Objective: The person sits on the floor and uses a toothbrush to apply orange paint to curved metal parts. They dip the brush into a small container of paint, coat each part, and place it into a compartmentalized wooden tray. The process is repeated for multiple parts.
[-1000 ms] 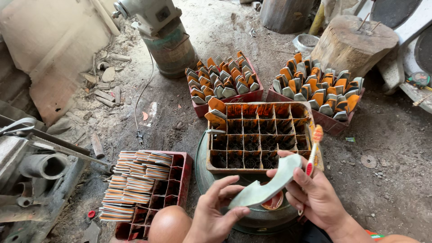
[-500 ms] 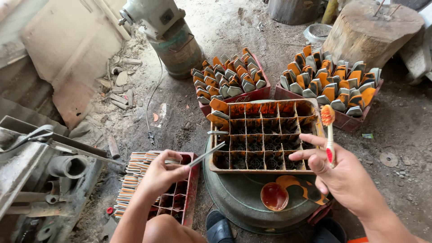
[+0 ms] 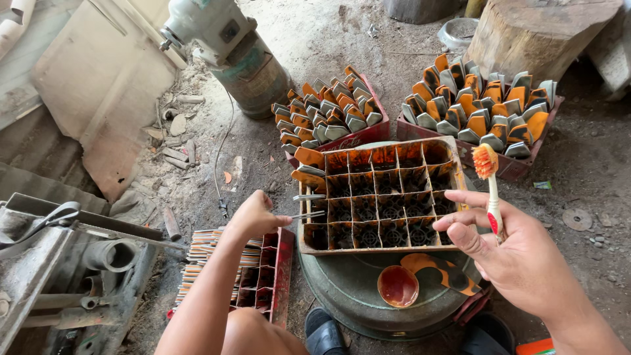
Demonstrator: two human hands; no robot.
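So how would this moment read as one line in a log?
left hand: holds metal blade at divided crate | right hand: holds toothbrush upright | red bowl: on round drum lid

An orange-bristled toothbrush [image 3: 490, 190] had a white handle with a red patch; grey-and-orange blades [image 3: 478, 105] filled red crates [image 3: 509, 167]; a small bowl [image 3: 397, 286] was red inside.

A rough workshop: dirt floor [image 3: 315, 46], old motor [image 3: 223, 46], crates of blades [image 3: 332, 112]
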